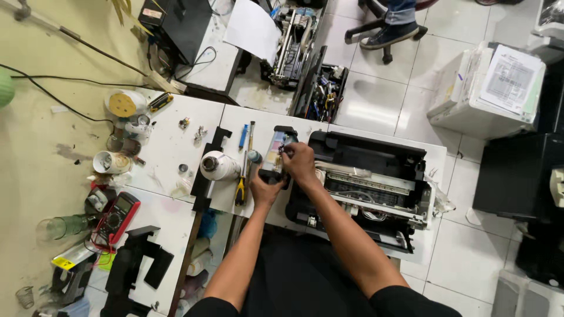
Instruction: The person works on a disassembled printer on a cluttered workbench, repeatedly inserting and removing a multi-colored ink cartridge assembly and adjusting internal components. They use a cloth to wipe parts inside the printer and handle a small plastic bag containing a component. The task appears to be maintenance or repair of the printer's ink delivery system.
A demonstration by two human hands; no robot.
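Both hands grip: left hand (pixel 265 189) and right hand (pixel 298 163) on black ink-tank unit (pixel 275 157) beside opened black printer (pixel 367 188) (steady, keep level).

I see the opened printer (pixel 376 188) as matt black plastic with pale bare-metal rails across its middle, and the ink tank unit (pixel 276 154) that my left hand (pixel 265 189) and right hand (pixel 299 164) grip looks like clear, glossy plastic with a black frame. The counter (pixel 167 147) has a smooth white laminate face, scuffed and stained in places, and on it the screwdriver (pixel 240 191) has a shiny yellow-and-black plastic handle beside a white roll (pixel 220 165) that looks like soft paper. The floor (pixel 376 100) is glossy white tile, and the multimeter (pixel 117 218) has a matt red rubbery casing.
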